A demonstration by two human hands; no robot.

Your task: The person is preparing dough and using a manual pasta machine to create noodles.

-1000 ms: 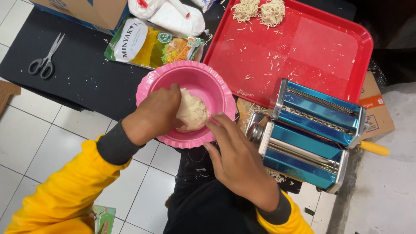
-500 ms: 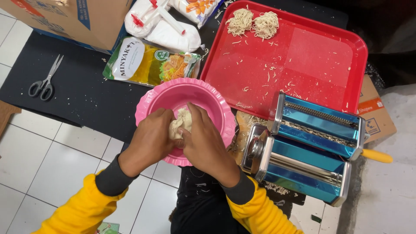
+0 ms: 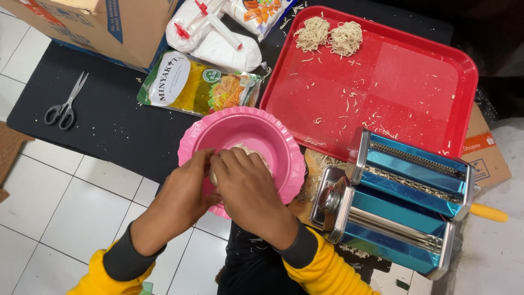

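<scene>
Since half a second before, my two hands had stayed together in the pink bowl (image 3: 243, 136), and the view had slid a little, so the bowl sat lower and more of the box showed at the top. A second before, my left hand alone had been on the dough while my right hovered short of the bowl.

My left hand (image 3: 188, 188) was curled over the near side of the dough (image 3: 248, 152), fingers bent down onto it. My right hand (image 3: 248, 188) lay on top of the lump, fingers closed around it and touching my left fingertips. Both hands gripped the dough between them, and only a pale edge of it showed past my right knuckles. The dough sat inside the bowl, toward its near wall.

The bowl rested at the near edge of the black mat (image 3: 103, 125). Just right of the bowl stood the blue and steel pasta machine (image 3: 398, 202), its yellow crank handle (image 3: 488, 212) sticking out on the far side from the bowl. Beyond the bowl and to its right lay the red tray (image 3: 415, 82), its corner almost touching the bowl's rim, with two noodle nests (image 3: 330, 35) at its far end and loose scraps scattered over it. Just beyond the bowl lay a green and yellow oil pouch (image 3: 196, 84), and past that white bags (image 3: 215, 35) and a cardboard box (image 3: 103, 27). Well left of the bowl, scissors (image 3: 66, 104) lay on the mat.
</scene>
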